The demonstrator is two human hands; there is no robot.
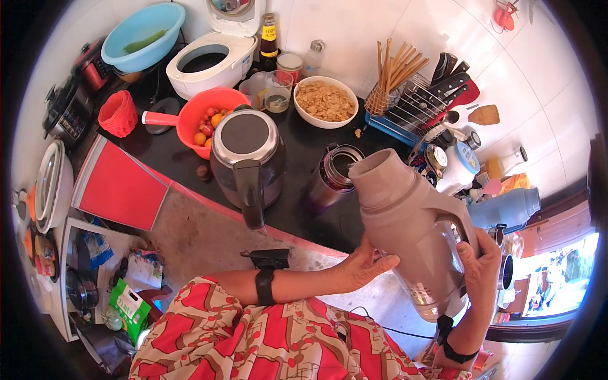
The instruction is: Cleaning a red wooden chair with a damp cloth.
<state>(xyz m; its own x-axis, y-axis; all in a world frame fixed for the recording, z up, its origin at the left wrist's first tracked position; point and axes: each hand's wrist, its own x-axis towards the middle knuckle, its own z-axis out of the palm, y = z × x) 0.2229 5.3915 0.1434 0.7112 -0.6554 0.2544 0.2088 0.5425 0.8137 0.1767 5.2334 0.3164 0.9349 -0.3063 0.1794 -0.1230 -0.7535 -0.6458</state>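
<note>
Right hand was curled round the handle of a grey-brown vacuum jug, thumb lying across it, the grasp closed; left hand lay against the near left side of the jug's body, fingers partly hidden behind it, thumb raised and loose, so a supporting touch rather than a full grasp. The jug was thus between the two hands, its long axis leaning: base low and toward the person, wide mouth uncapped, up and to the left, forward of both hands. Just beyond that mouth, ahead and left of the grip, a purple-and-steel flask stood open on the counter; whether the rims touched could not be told. The left hand was the nearer to it. The level inside either vessel could not be made out. Farther left of the grip: a steel kettle, lid closed, then a red colander with small red and orange round fruits. Forward of the flask, a white bowl heaped with yellowish flakes; beside it, a clear glass with a little pale liquid.
</note>
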